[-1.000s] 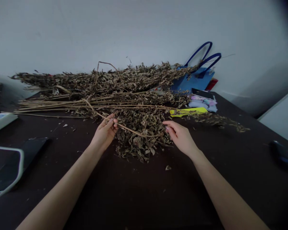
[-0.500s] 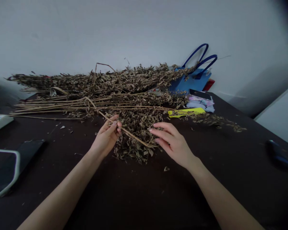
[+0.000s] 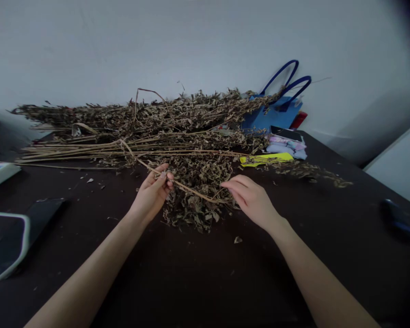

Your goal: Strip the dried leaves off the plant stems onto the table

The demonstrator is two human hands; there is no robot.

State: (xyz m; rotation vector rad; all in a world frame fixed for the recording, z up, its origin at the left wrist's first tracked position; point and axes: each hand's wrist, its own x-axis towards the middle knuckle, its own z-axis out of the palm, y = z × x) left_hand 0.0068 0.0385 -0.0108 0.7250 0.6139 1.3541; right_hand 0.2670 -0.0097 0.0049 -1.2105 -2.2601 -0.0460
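A long dried stem (image 3: pixel 187 189) runs across a heap of loose dried leaves (image 3: pixel 194 205) on the dark table (image 3: pixel 205 282). My left hand (image 3: pixel 153 193) pinches the stem near its middle. My right hand (image 3: pixel 249 198) has its fingers curled together at the stem's leafy right end, touching it. Behind lies a big bundle of dried leafy stalks (image 3: pixel 146 120) and a row of bare stalks (image 3: pixel 89 150).
A blue bag with dark handles (image 3: pixel 276 109) stands at the back right, with folded cloths (image 3: pixel 287 146) and a yellow sheet (image 3: pixel 266 158) before it. A white-edged device (image 3: pixel 3 241) and a dark slab (image 3: pixel 41 212) lie at the left. A dark object (image 3: pixel 396 221) rests at the right.
My right hand opened and swung left half a second ago; now its fingers have closed on the stem's leafy end. My left hand has kept its pinch in place.
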